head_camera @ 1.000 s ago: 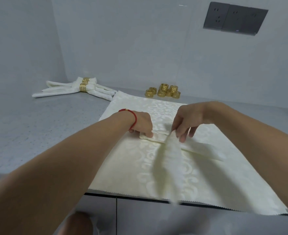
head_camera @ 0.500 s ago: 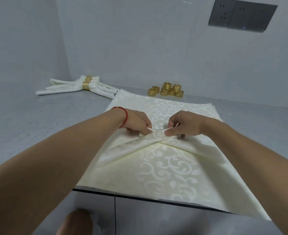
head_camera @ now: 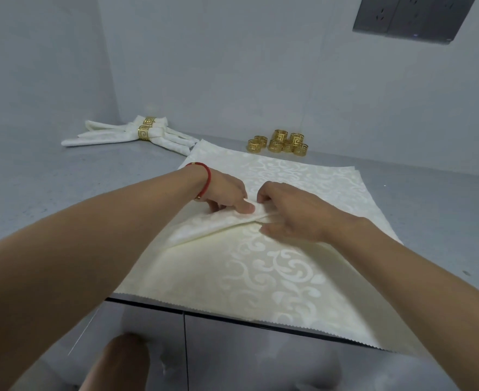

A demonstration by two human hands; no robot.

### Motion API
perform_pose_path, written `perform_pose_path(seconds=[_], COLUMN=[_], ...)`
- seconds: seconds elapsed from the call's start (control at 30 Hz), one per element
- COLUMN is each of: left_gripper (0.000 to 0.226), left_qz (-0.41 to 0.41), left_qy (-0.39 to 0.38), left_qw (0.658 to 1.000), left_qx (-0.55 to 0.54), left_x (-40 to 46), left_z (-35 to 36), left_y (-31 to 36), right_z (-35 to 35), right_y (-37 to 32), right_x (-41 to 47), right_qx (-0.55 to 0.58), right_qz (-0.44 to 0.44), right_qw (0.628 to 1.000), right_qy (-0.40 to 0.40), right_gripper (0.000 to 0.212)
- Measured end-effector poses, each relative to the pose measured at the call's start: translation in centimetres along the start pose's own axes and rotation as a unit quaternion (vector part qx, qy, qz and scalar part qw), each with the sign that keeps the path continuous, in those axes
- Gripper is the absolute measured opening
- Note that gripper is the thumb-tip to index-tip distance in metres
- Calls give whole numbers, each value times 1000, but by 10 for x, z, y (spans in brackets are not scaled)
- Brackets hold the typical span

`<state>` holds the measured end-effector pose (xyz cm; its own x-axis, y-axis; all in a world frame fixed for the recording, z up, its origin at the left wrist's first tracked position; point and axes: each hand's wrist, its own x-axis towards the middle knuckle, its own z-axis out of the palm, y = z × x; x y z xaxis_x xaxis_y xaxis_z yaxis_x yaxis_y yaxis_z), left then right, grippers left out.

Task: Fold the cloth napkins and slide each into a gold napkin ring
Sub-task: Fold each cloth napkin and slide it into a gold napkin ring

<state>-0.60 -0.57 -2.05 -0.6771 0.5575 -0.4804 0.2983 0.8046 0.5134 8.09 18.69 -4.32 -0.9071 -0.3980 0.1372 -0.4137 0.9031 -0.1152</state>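
At the near edge of the counter (head_camera: 49, 193), a stack of cream napkins (head_camera: 275, 277) with a pale scroll pattern lies flat, its serrated front hem overhanging the dark counter lip. Below the lip, grey cabinet doors (head_camera: 232, 356) show, with a blurred bit of the person low in view.

On top of the stack sits the napkin being worked, the fold (head_camera: 218, 224): a narrow folded band running from lower left up to the stack's middle, a second band going off under the right hand. Both bands meet in a point between the hands.

Left hand (head_camera: 225, 194), red cord (head_camera: 205, 180) round the wrist, has fingers curled down onto the left band, thumb pressed on top of it near the point; it pinches the cloth. Right hand (head_camera: 292, 213) is curled over the right band, fingertips tucked at the point, thumb laid flat on the napkin below; it grips the fold too. The two hands nearly touch.

Farther back, past the stack's far edge, a cluster of gold rings (head_camera: 282, 142) stands near the wall (head_camera: 232, 66), some stacked on others. To the left, near the corner, finished napkins (head_camera: 125, 135) lie fanned on the counter, gold bands round their middles, tips just beside the stack's far-left corner.

High on the wall at right, a dark socket panel (head_camera: 410, 16).
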Motion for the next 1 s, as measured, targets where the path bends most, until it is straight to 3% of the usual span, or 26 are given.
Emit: perform_pose_path(seconds=[0.23, 0.4, 0.6, 0.7, 0.83, 1.0], left_gripper=[43, 22, 8, 21, 26, 15], left_qz=[-37, 53, 169, 180, 155, 127], left_qy=[105, 230, 385, 381, 316, 281], left_qw=[986, 967, 898, 888, 921, 929], left_qx=[127, 93, 127, 181, 165, 203], left_x=[-13, -1, 7, 6, 5, 10], left_z=[6, 33, 53, 51, 40, 34], left_y=[13, -2, -3, 0, 4, 13], right_z=[9, 13, 6, 8, 10, 12], right_y=[20, 22, 17, 22, 23, 27], right_x=[8, 14, 12, 11, 12, 17], right_qx=[25, 65, 4, 12, 45, 37], right_qz=[-34, -22, -32, -23, -10, -37], right_qw=[996, 994, 999, 999, 997, 996], right_qy=[75, 83, 28, 38, 63, 66], right_gripper=[22, 24, 31, 30, 22, 15])
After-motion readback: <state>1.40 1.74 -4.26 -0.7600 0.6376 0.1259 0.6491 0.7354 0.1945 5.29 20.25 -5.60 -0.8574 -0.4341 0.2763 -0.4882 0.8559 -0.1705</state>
